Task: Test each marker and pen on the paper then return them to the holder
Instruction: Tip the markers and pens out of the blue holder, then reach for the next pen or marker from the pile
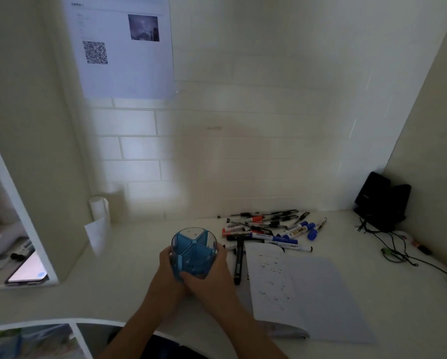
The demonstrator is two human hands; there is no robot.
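Crowding the desk [129, 281] right of the gripped holder [194, 252]: markers [266, 229], paper [308, 288], cables [398, 252].

Being gripped upright between left hand [169, 265] and right hand [212, 279]: blue see-through holder [194, 251], compartments showing empty. Lying heaped just behind and to its right: markers and pens [269, 229], red, blue, black. Lying flat nearer, speckled with small marks: white paper [308, 288], black marker [239, 263] lying along its left edge

Our left hand [168, 266] and right hand [212, 275] hide much of the holder [194, 246]. We cannot read print on the markers [262, 233]
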